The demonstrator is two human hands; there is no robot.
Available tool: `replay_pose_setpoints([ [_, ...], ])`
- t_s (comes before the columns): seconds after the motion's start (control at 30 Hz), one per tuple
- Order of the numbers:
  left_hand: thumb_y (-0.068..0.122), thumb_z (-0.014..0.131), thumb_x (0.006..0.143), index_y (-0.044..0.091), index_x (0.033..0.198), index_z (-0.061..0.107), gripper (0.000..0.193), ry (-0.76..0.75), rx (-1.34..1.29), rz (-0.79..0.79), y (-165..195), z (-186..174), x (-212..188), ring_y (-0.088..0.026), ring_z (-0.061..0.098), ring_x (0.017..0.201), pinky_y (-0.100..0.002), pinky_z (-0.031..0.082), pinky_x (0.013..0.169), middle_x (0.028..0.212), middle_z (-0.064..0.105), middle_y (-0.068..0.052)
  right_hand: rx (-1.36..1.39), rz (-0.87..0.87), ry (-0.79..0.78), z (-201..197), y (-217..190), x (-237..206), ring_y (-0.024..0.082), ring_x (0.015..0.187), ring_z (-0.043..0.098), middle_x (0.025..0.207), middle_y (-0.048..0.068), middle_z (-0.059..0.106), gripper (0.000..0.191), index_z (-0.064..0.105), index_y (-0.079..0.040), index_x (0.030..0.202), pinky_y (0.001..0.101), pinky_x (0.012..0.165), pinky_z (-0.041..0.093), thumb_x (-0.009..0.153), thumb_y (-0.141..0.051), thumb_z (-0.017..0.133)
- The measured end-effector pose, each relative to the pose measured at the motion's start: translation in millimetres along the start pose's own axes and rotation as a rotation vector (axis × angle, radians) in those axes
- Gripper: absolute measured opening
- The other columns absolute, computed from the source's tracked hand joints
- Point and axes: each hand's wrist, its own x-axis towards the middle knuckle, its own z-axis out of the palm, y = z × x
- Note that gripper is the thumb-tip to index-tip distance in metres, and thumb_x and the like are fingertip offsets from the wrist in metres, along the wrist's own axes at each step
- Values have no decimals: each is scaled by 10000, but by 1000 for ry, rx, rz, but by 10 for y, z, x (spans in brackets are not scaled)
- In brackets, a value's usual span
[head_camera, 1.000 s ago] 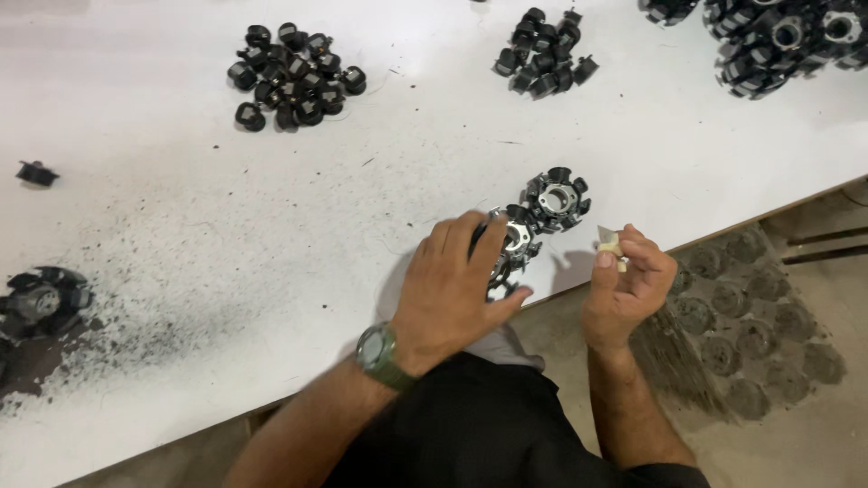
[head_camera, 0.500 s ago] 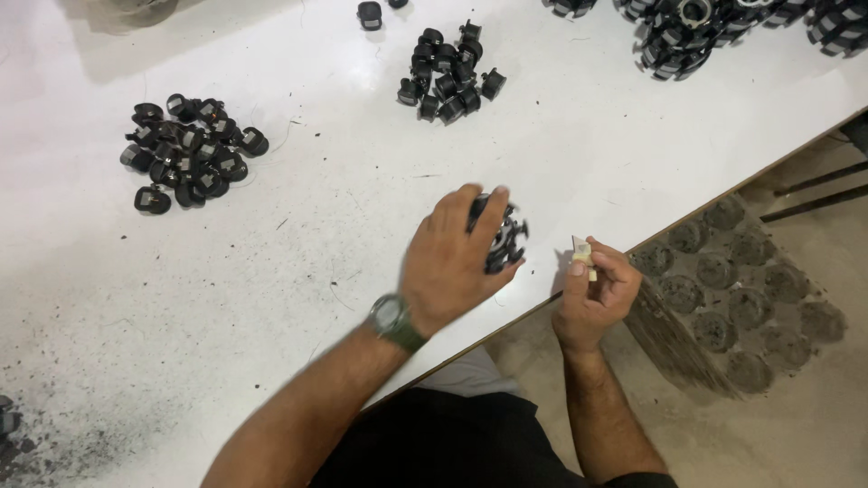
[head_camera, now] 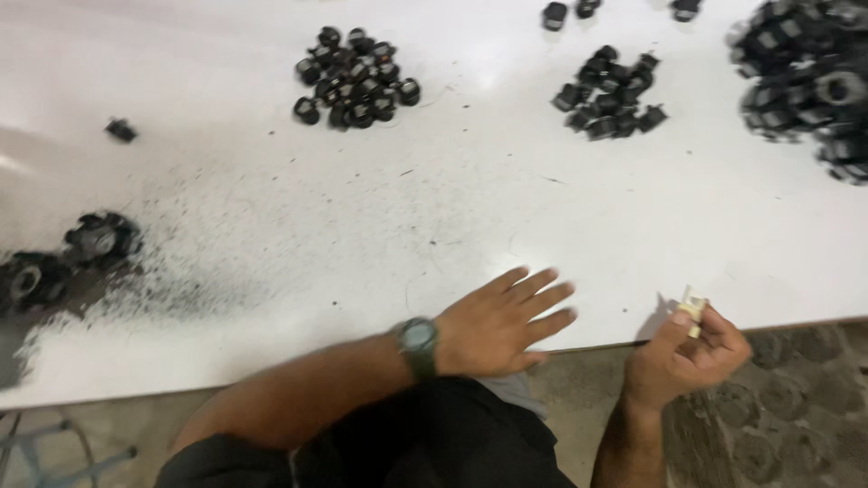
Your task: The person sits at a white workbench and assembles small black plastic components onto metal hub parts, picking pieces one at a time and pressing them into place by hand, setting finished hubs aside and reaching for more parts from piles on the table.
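Note:
My left hand (head_camera: 502, 323) lies flat on the white table (head_camera: 380, 235) near its front edge, fingers spread, holding nothing; a dark watch (head_camera: 417, 342) is on the wrist. My right hand (head_camera: 685, 354) hovers at the table's edge, fingers pinched on a small cream-coloured part (head_camera: 693, 307). The black ring-shaped part that was under my left hand is out of sight.
Two heaps of small black parts lie at the back, one heap (head_camera: 356, 78) left of centre and one heap (head_camera: 609, 94) right of centre. Larger black ring-shaped parts (head_camera: 805, 81) pile up at the far right, two more ring parts (head_camera: 101, 239) at the left by black dust. The floor below right is patterned.
My left hand let go of the black ring-shaped part and now rests flat and empty. The view swung, so the heaps shifted. My right hand still pinches the cream part.

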Motion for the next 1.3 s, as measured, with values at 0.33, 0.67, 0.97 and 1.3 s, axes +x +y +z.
replay_pose_setpoints([
  [0.33,422,789,877,31,1384,582,673,504,246,-1050,-506,-989,-3425,-359,521,1364,-507,432,1136,1467,572,-198,-288,-264,-251,162,-485,60,204,1016,498,1269,168,407,137,449,62,1291,297,859,495,1203,-14,521],
  [0.67,591,765,802,22,1661,163,1194,160,-60,-1632,-734,-1530,-3642,-460,560,1293,-523,486,1045,1524,451,-320,214,7,-313,364,-1104,-146,131,1004,627,1216,144,549,214,436,52,1295,221,891,598,1189,-51,592],
  [0.97,506,769,857,37,1625,251,1038,107,70,-1168,-888,-1242,-2835,-307,528,1193,-478,464,1040,1371,545,-170,315,17,-397,704,-1462,-295,153,1054,662,1201,158,577,242,461,27,1287,246,904,609,1146,-77,629],
  [1.3,459,888,708,3,1255,532,796,507,-140,-686,47,-347,-1738,-391,511,1209,-529,438,963,1338,522,-233,380,-26,-663,813,-1726,-726,210,1175,664,1131,104,652,223,541,-46,1231,469,1209,466,1024,-13,617],
])
